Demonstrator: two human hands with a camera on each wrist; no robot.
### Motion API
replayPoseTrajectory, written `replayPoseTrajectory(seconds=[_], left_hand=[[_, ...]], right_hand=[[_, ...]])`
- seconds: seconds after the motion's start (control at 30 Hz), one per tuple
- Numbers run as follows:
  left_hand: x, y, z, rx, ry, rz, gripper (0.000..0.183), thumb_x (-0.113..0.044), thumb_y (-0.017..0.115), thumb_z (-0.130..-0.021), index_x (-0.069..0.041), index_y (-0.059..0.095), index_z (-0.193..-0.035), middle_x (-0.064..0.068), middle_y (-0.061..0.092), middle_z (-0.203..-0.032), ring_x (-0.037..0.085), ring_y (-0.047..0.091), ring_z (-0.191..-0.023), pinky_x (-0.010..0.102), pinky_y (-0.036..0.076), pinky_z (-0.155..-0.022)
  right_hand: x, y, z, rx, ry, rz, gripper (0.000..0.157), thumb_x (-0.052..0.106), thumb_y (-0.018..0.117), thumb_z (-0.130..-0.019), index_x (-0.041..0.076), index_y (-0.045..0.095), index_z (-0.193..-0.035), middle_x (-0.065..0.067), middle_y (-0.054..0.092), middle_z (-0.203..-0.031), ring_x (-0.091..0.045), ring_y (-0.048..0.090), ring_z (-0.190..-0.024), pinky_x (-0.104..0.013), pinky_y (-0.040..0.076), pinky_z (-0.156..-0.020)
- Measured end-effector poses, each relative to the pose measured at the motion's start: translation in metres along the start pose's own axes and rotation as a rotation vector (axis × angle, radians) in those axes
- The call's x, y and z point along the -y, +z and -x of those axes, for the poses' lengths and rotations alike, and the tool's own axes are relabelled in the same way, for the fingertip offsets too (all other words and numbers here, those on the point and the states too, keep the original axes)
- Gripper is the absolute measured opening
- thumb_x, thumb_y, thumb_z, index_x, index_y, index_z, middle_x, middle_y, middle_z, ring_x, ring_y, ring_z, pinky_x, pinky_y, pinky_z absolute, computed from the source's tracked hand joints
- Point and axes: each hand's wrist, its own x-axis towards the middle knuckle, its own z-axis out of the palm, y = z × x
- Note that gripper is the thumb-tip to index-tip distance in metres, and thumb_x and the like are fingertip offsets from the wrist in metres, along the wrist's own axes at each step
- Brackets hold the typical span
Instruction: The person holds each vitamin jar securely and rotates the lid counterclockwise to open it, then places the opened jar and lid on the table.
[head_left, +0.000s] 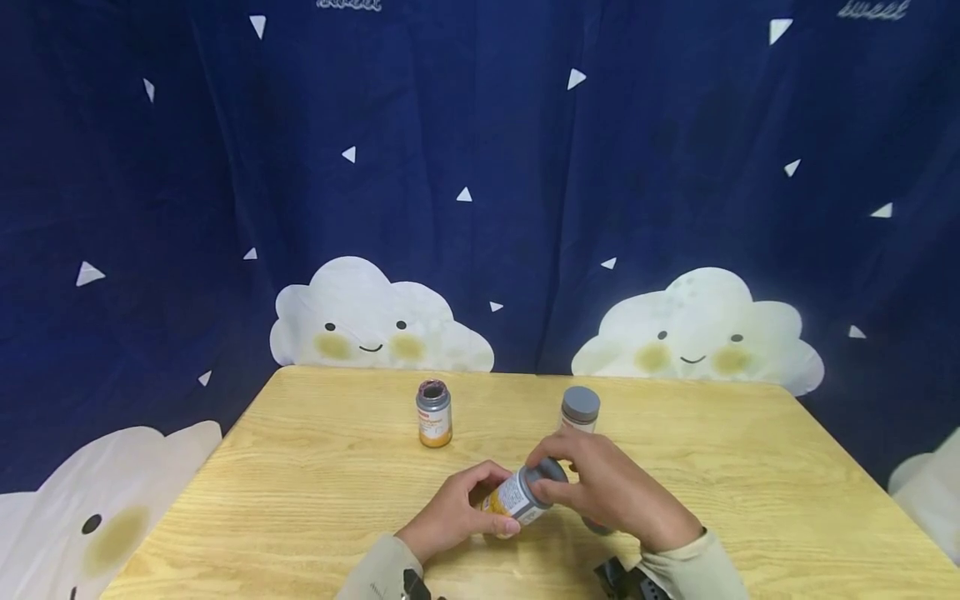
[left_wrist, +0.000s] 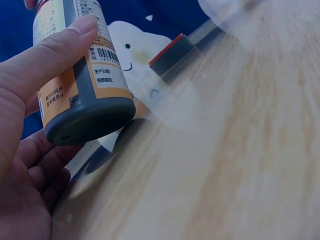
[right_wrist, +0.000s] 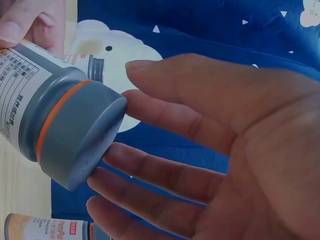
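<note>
My left hand (head_left: 465,510) grips a tilted grey supplement bottle (head_left: 510,497) with a white and yellow-orange label. In the left wrist view the thumb (left_wrist: 65,45) lies across the label, above the dark base. My right hand (head_left: 611,483) is at the bottle's grey screw cap (right_wrist: 82,132), which sits on the neck with an orange ring at its lower edge. Seen from the right wrist, the fingers are nearly straight, their tips right at the cap's top edge, and the thumb (right_wrist: 170,80) stands off to one side of it.
An uncapped bottle (head_left: 433,421), its mouth showing dark, stands at the back of the wooden table (head_left: 322,467). Behind my right hand stands a capped bottle (head_left: 581,407). A loose grey cap with an orange-red rim (left_wrist: 172,55) lies on the tabletop. A blue curtain (head_left: 480,125) hangs behind.
</note>
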Motion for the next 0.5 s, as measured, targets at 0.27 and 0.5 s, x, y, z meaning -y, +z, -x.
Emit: replayPoseTrajectory(seconds=[0.27, 0.5], left_hand=[[0.0027, -0.0011, -0.0012, 0.01, 0.008, 0.002, 0.041, -0.028, 0.079, -0.081, -0.02, 0.061, -0.117, 0.001, 0.063, -0.113, 0.019, 0.059, -0.102, 0.029, 0.046, -0.094], [0.0031, 0.0001, 0.0002, 0.006, 0.006, 0.009, 0.041, -0.027, 0.079, -0.081, -0.021, 0.061, -0.118, 0.0, 0.063, -0.114, 0.02, 0.058, -0.104, 0.029, 0.045, -0.095]], right_hand=[[0.0004, 0.0019, -0.0006, -0.043, 0.005, 0.037, 0.021, 0.025, 0.073, -0.086, 0.018, 0.068, -0.106, 0.006, 0.063, -0.101, -0.015, 0.06, -0.09, -0.035, 0.052, -0.078], [0.0031, 0.0057, -0.0004, -0.099, 0.131, 0.108, 0.026, 0.036, 0.07, -0.086, 0.017, 0.068, -0.104, 0.004, 0.065, -0.1, -0.016, 0.06, -0.086, -0.035, 0.05, -0.073]])
